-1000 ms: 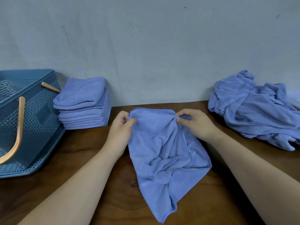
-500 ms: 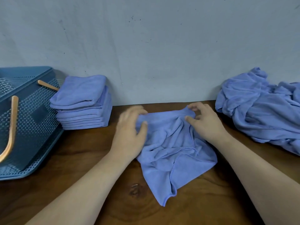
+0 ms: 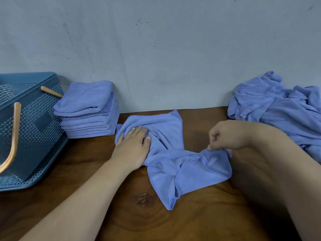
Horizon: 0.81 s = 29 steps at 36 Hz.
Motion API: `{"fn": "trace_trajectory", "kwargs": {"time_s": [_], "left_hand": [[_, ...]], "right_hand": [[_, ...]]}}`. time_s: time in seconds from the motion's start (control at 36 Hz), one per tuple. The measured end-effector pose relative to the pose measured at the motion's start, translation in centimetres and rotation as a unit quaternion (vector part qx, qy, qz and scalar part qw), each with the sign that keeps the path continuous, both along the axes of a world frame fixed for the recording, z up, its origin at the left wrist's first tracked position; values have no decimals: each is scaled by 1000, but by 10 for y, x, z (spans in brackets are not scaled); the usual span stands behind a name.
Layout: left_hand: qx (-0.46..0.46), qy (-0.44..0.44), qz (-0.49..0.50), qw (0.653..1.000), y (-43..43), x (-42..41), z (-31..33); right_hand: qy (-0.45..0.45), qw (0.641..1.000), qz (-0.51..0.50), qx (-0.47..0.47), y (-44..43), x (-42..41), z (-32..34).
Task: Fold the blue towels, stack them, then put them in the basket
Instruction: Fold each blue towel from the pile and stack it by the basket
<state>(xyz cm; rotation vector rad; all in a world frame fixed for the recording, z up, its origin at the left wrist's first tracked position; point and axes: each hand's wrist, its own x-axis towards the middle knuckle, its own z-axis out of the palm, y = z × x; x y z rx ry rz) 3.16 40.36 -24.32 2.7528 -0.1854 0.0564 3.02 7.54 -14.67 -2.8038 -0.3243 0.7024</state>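
Head view: pressing down with left hand, fingers straight and flat, on the far part of a crumpled blue towel lying on the wooden surface. Pinching a corner of that towel with right hand, fingers curled. Just left of left hand: stack of folded towels, with basket farther left. Beyond right hand: heap of unfolded towels.

a plain indoor folding spot: wood-grain table under the right hand pinching a blue towel, scuffed grey wall beyond it.
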Motion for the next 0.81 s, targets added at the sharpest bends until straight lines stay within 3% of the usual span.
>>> {"fn": "trace_trajectory", "kwargs": {"time_s": [0.11, 0.22, 0.28, 0.36, 0.5, 0.61, 0.75, 0.81], "left_hand": [[-40, -34, 24, 998, 2, 3, -3], [-175, -134, 7, 975, -3, 1, 6], [-190, -128, -30, 973, -7, -2, 10], [-142, -98, -48, 984, -11, -6, 8], [-127, -65, -47, 989, -9, -6, 7], [-95, -24, -71, 993, -8, -4, 5], [-51, -19, -64, 997, -7, -1, 0], [-46, -28, -65, 996, -7, 0, -2]], "right_hand": [[92, 992, -15, -85, -3, -9, 12], [-46, 998, 47, 6, 10, -12, 13], [-45, 994, 85, 57, 21, -17, 12], [26, 989, 116, 86, 36, -22, 6], [47, 987, 94, 124, 40, -21, 2], [63, 981, 153, 100, 40, -29, 8], [-37, 987, 137, 72, 40, -41, 39], [-60, 983, 132, 108, 41, -48, 51]]}}
